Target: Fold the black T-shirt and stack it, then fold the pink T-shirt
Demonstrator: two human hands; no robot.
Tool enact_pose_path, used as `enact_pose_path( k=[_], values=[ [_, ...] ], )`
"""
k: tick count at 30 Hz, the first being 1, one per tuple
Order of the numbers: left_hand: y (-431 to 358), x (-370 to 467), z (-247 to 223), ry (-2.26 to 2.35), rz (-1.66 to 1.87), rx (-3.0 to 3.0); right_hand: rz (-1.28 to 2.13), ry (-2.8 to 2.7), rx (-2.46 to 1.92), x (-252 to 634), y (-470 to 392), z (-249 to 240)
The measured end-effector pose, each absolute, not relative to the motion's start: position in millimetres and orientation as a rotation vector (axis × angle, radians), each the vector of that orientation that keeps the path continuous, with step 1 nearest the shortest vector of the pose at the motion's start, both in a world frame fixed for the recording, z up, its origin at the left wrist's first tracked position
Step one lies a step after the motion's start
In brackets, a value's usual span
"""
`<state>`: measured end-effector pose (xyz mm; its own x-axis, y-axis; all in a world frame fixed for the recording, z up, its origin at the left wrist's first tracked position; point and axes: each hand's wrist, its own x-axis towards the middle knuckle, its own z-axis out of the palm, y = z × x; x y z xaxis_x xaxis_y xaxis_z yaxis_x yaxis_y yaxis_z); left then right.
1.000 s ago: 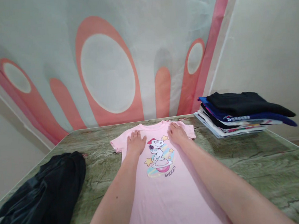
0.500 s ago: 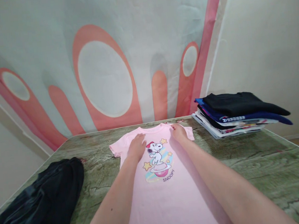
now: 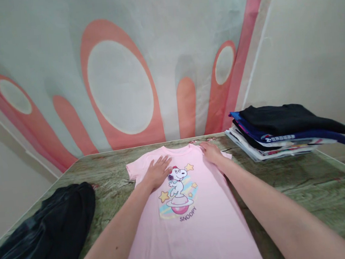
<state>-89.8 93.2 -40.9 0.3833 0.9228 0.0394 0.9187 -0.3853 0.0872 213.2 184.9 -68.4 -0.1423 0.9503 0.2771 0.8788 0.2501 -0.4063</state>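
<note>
A pink short-sleeved T-shirt [image 3: 183, 246] with a Snoopy print lies spread face up on the table, its collar towards the far edge. My left hand [image 3: 159, 172] rests flat on the upper left chest of the shirt, fingers spread, just beside the print. At the shirt's right shoulder, my right hand [image 3: 212, 153] lies on the cloth near the sleeve seam, its fingers stretched out. The right sleeve is partly hidden behind that hand. The lower end of the shirt runs out of view between my forearms.
To the right stands a stack of folded clothes [image 3: 294, 128], black on top, with blue and white ones beneath. A crumpled dark garment [image 3: 48, 235] lies at the left. The wood-patterned table [image 3: 114, 192] reaches to a wall covering [image 3: 161, 16] with pink and orange shapes.
The fingers of my left hand have spread out flatter. My right hand has loosened from its pinch at the shoulder onto the cloth. The shirt's print sits slightly lower and further left in view.
</note>
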Motion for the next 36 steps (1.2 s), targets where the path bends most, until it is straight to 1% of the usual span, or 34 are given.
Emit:
enact_pose_path(
  k=[3,6,12,18,23,29,36],
  values=[
    [106,-91,-38,1.682,0.13,2.554,0.159,-2.057,-1.642,223,175,-69],
    [118,-80,-31,1.739,0.234,2.489,0.093,-2.002,-1.682,223,169,-66],
    [155,-23,-20,1.861,0.461,2.379,0.089,-1.906,-1.82,216,180,-53],
    [189,40,-27,2.024,0.595,2.166,0.031,-1.787,-1.902,211,183,-54],
    [193,61,-39,2.101,0.764,2.054,0.003,-1.779,-1.9,211,181,-59],
    [194,60,-48,2.014,0.925,1.988,0.018,-1.776,-1.818,211,185,-57],
    [199,60,-51,1.751,1.097,1.899,0.077,-1.803,-1.623,213,185,-60]
  ],
)
